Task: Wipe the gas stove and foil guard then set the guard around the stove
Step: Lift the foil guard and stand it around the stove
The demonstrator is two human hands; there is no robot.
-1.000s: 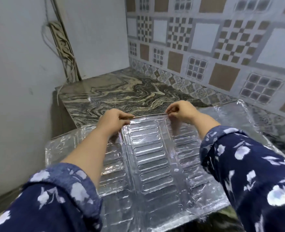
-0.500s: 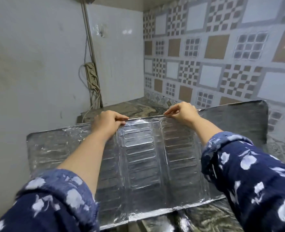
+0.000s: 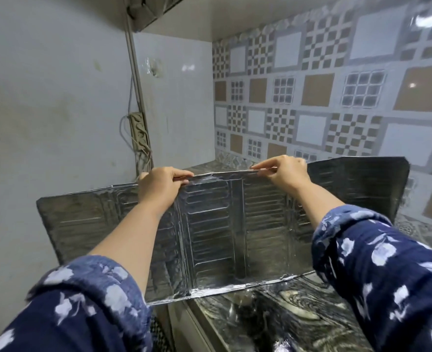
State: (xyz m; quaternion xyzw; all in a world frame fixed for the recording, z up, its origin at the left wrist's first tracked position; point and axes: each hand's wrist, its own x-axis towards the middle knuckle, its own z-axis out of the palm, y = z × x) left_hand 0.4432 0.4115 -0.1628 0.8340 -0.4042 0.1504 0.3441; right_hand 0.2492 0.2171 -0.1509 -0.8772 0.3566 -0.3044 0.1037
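Foil guard [image 3: 210, 232]: upright on the table [image 3: 273, 323], top edge pinched by left hand [image 3: 159, 186] and right hand [image 3: 283, 171]; placement step; stove unseen, next needs positioning toward 12 o'clock.

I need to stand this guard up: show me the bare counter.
Bare marble counter shows in front of the foil guard, below its lower edge. A strip of counter shows behind it, toward the tiled wall. Left hand and right hand occupy the top edge.

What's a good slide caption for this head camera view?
Both hands, left hand and right hand, pinch the top edge of the foil guard, holding it upright over the marble counter.
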